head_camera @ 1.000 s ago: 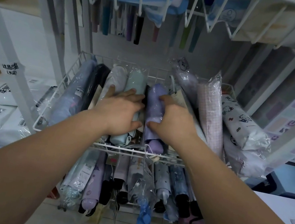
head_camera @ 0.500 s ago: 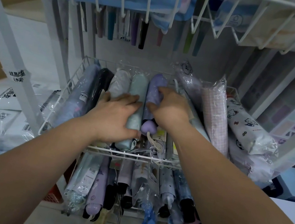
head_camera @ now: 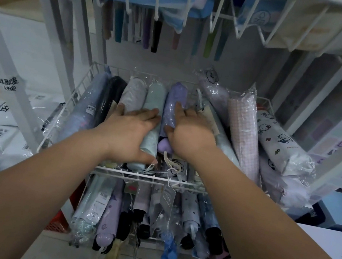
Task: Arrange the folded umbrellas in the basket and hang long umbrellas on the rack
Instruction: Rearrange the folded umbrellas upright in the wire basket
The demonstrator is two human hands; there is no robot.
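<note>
**Step in hand (judged):** seating the purple umbrella (head_camera: 176, 98) into the row in the upper wire basket (head_camera: 135, 175).

**Position:** it lies lengthwise in the basket with its handle end toward the front rim, touching the mint umbrella (head_camera: 155, 97) on its left.

**Right hand (head_camera: 190, 132):** the grip is spread. The forefinger lies straight along the top of the purple umbrella and the thumb rests against its near flank. No closed pinch is visible.

**Left hand (head_camera: 128, 132):** the grip is flat, with the fingers pressed together across the mint umbrella and the grey umbrella (head_camera: 134, 93), bearing down on them.

**Recommendations:**
- Use the left hand as a stop so the mint umbrella cannot roll.
- Press the purple umbrella down and back until its far end is level with its neighbours.
- Expect the plastic sleeves to slide on one another, so push slowly.
- Lift the paper tags (head_camera: 173, 166) clear at the front rim so none is trapped.

**Outstanding:** to the right, the pink checked umbrella (head_camera: 245, 128) and the cat-print umbrella (head_camera: 280, 145) lie tilted and piled, and probably need straightening. Long umbrellas (head_camera: 156, 34) hang on the rack above.
</note>
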